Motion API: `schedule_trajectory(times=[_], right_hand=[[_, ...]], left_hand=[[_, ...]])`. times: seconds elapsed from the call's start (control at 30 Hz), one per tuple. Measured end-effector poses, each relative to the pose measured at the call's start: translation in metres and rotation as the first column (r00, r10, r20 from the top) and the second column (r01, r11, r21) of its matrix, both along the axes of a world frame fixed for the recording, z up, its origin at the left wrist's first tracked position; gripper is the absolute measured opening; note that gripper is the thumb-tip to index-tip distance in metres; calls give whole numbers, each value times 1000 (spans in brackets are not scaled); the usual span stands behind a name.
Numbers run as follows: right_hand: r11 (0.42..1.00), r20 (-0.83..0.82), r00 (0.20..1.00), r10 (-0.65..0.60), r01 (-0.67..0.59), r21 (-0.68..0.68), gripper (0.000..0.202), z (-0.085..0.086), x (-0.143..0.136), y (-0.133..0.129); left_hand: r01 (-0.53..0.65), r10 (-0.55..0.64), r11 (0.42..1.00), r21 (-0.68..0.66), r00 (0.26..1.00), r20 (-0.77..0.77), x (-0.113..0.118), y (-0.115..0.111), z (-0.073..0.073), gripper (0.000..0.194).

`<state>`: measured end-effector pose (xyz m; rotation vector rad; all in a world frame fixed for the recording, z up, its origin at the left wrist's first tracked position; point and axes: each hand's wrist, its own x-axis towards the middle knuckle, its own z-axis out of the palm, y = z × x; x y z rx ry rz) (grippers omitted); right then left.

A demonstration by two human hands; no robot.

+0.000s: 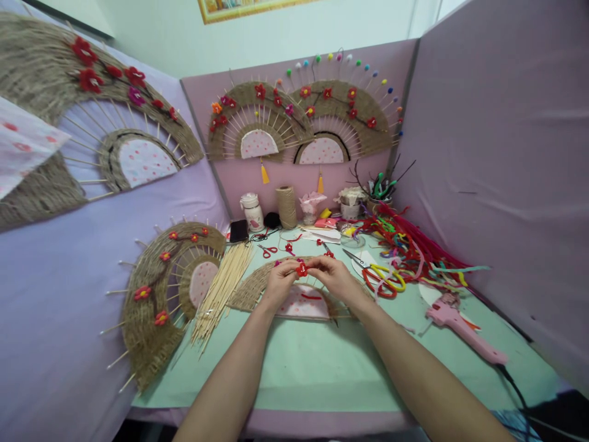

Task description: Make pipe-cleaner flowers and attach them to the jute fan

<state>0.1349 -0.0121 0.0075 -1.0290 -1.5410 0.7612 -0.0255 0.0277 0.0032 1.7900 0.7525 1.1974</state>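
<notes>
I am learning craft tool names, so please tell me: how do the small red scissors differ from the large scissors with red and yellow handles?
The small red scissors lie left of the hands, near the bamboo sticks; the large scissors lie right of them, by the pipe cleaners. The small pair has all-red handles, the large pair one red and one yellow. The large pair is clearly bigger. Both lie flat on the green table, untouched.

The half-made fan [257,288] on the table is rough, matt jute twine woven over thin pale wooden sticks [221,288], with a smooth dotted paper centre. The small red flower [301,269] looks fuzzy, like pipe cleaner. The glue gun [460,328] is smooth pink plastic; the table mat [322,368] is matt green.
</notes>
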Motion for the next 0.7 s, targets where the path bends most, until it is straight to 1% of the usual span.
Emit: schedule_trajectory(times=[0.2,0.3,0.37,0.43,0.5,0.57,0.7], right_hand=[[999,45,998,-41,41,11,13,6,-2,-5],[997,59,996,-66,64,38,15,7,-2,-6],[988,78,990,-116,107,113,16,7,-2,-6],[963,119,976,-181,151,224,14,6,-3,-7],[927,174,957,-230,162,337,11,4,-5,-7],[894,222,938,-267,155,420,12,2,-7,-7],[849,272,901,-337,166,502,14,-2,-8,-5]], left_hand=[[11,-11,1000,9,1000,-13,0,-2,3,14],[-23,23,1000,16,1000,7,0,0,0,12],[-82,81,997,10,995,52,1,2,-5,11],[-124,125,992,-12,988,94,2,5,-9,12],[-121,122,992,-14,986,115,3,7,-13,11],[-105,104,994,5,987,122,4,7,-13,11],[-98,93,994,48,990,106,6,3,-9,12]])
